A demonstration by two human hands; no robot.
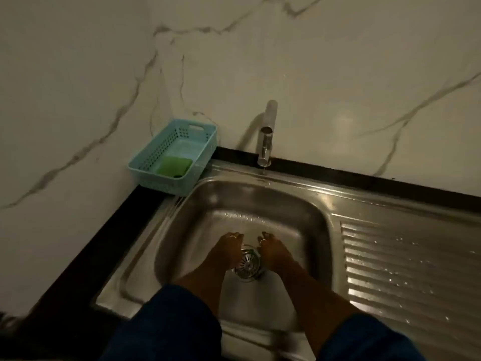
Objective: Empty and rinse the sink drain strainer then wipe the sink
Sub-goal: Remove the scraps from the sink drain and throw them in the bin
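Sitting btwn hands: strainer [247, 262]

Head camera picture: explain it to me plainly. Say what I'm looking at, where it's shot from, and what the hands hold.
There is no machine here. The camera sits on a person's head and looks down at a steel sink. The left hand and right hand reach into the basin on either side of the drain strainer; whether they grip it is unclear. The tap stands behind. A blue basket at the corner holds a green sponge.
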